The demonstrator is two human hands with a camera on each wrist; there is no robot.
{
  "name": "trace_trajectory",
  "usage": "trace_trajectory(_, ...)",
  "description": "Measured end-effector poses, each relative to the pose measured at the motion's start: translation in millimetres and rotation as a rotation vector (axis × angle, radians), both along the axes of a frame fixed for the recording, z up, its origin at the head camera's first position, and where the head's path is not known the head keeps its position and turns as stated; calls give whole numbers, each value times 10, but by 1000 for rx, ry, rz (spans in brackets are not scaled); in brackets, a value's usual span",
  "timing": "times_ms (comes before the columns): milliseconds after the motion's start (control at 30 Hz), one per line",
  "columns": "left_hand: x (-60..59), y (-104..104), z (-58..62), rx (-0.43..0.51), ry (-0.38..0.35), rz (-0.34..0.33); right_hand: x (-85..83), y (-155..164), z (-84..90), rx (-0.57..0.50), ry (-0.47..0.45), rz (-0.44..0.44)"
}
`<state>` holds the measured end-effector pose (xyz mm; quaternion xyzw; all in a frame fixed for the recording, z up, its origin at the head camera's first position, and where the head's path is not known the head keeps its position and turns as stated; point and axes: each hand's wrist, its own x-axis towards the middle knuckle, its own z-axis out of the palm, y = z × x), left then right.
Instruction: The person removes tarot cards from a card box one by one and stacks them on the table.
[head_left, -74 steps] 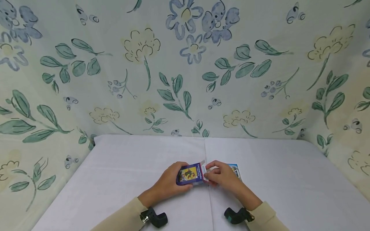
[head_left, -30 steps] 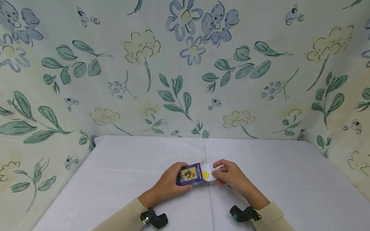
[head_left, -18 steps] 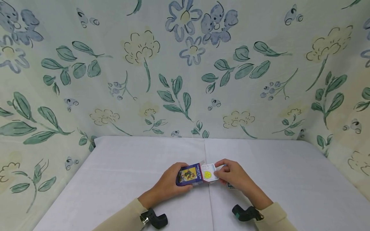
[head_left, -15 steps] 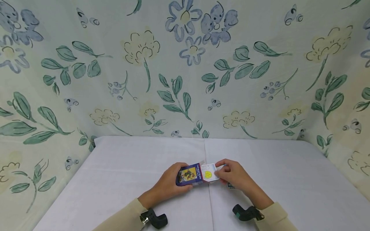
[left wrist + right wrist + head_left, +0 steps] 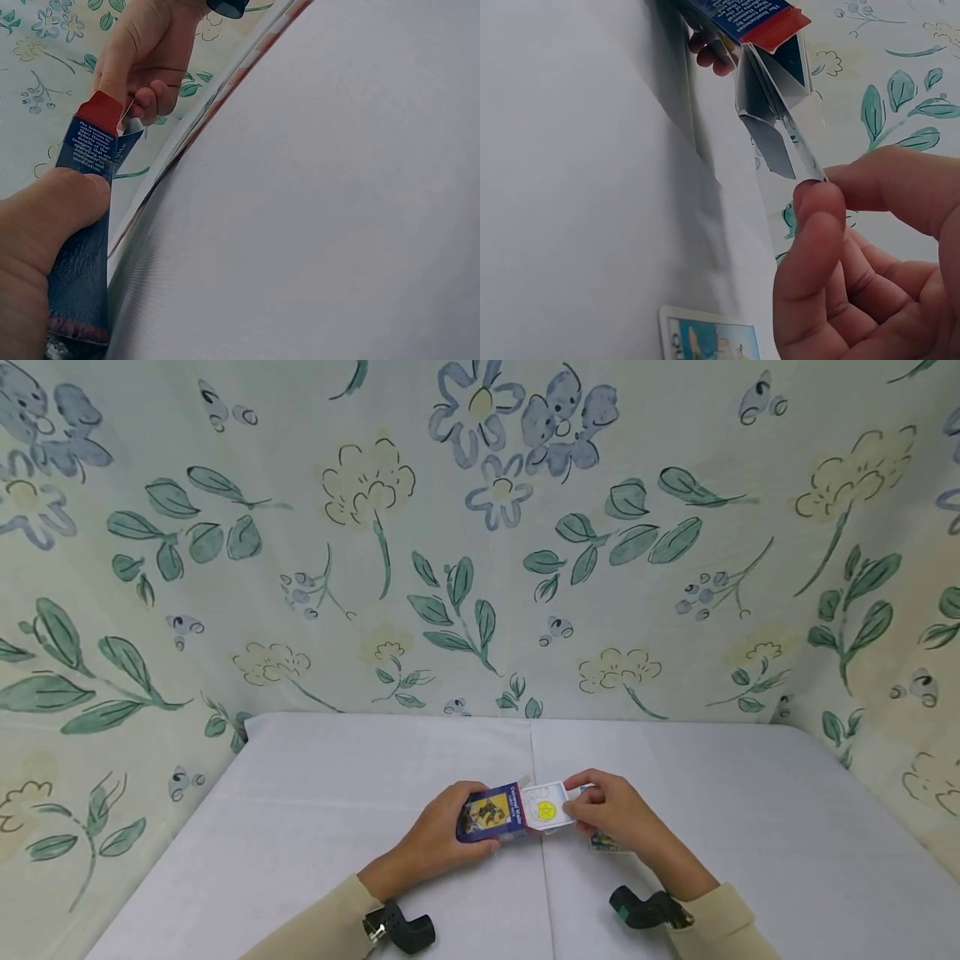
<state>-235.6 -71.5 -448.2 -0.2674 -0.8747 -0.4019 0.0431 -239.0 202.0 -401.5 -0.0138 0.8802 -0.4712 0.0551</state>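
Note:
My left hand grips a dark blue card box just above the white table; the left wrist view shows the same box under my thumb. My right hand pinches the end of a white card with a yellow circle, which sticks partway out of the box's open right end. In the right wrist view the card runs from my fingertips into the box.
Another card with a blue border lies flat on the table under my right hand, also visible in the right wrist view as a card. Floral cloth hangs behind and at both sides.
My right hand has drawn the white card farther to the right out of the box. The left hand and box stayed in place.

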Motion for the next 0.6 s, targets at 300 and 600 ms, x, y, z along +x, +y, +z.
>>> trace_trajectory(300,-17,-2,-14,4,18,2,0,62,56,-36,-18,-1)
trace_trajectory(600,-14,-4,-9,9,33,5,-5,116,107,-75,-69,-22)
